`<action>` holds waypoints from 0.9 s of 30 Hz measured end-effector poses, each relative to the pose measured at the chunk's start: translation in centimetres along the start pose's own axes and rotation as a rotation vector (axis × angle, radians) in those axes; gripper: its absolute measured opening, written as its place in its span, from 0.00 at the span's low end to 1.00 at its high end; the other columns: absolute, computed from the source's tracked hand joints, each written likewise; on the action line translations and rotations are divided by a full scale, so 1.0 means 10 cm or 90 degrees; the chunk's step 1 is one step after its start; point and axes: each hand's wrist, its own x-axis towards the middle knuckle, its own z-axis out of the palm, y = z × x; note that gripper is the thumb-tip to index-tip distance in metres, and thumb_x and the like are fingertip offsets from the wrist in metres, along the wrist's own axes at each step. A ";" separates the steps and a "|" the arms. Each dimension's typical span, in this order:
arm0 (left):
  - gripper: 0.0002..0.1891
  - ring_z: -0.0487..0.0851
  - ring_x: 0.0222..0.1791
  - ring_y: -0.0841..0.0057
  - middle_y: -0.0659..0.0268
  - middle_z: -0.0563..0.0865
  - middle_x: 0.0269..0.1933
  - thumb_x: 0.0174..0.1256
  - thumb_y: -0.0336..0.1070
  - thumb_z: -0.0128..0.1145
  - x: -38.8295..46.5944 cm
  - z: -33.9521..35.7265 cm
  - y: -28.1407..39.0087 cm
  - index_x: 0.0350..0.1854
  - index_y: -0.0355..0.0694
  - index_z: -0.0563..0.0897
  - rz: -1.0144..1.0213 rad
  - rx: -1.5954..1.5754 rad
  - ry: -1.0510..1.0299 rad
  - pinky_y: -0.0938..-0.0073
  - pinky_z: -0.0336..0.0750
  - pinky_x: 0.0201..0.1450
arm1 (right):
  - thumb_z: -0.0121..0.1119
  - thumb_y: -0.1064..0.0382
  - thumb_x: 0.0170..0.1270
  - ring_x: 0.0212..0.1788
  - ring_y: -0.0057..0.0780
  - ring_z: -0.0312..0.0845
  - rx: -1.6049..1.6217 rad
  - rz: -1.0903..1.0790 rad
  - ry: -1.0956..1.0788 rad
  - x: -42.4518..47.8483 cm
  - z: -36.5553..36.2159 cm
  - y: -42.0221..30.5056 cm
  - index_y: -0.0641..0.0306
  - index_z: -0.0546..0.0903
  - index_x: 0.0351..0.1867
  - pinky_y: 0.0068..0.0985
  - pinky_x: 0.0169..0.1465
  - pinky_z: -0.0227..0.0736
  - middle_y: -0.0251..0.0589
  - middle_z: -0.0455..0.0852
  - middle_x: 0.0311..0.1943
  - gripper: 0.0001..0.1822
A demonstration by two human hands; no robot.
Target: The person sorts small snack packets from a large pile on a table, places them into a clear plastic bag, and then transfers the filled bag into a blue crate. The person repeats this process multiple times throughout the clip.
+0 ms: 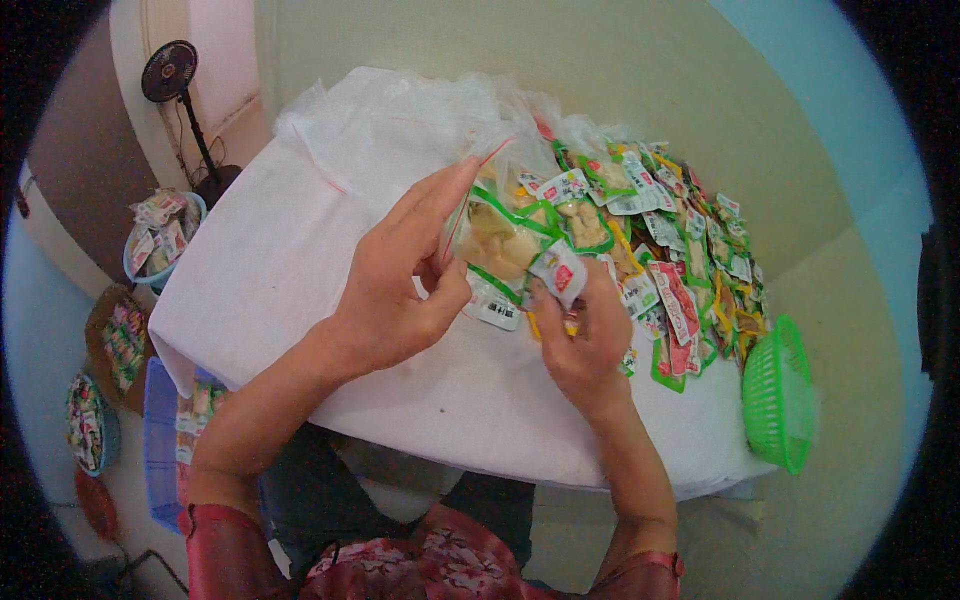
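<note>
My left hand (390, 285) grips the mouth of a clear plastic zip bag (452, 225), whose red seal line runs beside my fingers. Between both hands is a green-edged snack packet (501, 244) with pale pieces showing through its window. My right hand (589, 337) pinches a white packet end (560, 271) bearing a red mark. Whether that end belongs to the green-edged packet is unclear, as is how much of the packet lies inside the bag. Just below, a white label end (493, 310) with writing sticks out.
A heap of sealed snack packets (675, 217) covers the right of the white-clothed table (270, 285). Clear bags (405, 112) lie along the back. A green basket (776, 397) stands at the right edge. Filled baskets, one a purple crate (161, 442), and a fan (171, 71) are at left.
</note>
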 end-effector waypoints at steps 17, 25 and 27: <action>0.44 0.78 0.64 0.54 0.46 0.64 0.75 0.46 0.19 0.56 -0.14 0.22 0.06 0.74 0.32 0.62 0.129 0.167 -0.169 0.65 0.84 0.43 | 0.60 0.74 0.65 0.43 0.24 0.81 0.350 0.364 -0.039 -0.18 0.29 0.04 0.66 0.73 0.57 0.22 0.46 0.79 0.37 0.82 0.47 0.19; 0.40 0.84 0.48 0.52 0.48 0.63 0.74 0.51 0.26 0.57 -0.21 0.23 0.08 0.72 0.31 0.62 0.111 0.166 -0.237 0.57 0.81 0.37 | 0.53 0.65 0.72 0.57 0.28 0.76 0.224 0.447 -0.263 -0.18 0.33 0.10 0.67 0.71 0.64 0.27 0.57 0.74 0.42 0.80 0.56 0.21; 0.39 0.85 0.46 0.52 0.47 0.64 0.74 0.51 0.26 0.57 -0.22 0.22 0.08 0.71 0.30 0.63 0.102 0.162 -0.221 0.57 0.81 0.36 | 0.54 0.65 0.71 0.54 0.27 0.77 0.116 0.308 -0.353 -0.19 0.32 0.16 0.68 0.71 0.62 0.27 0.52 0.75 0.40 0.81 0.53 0.20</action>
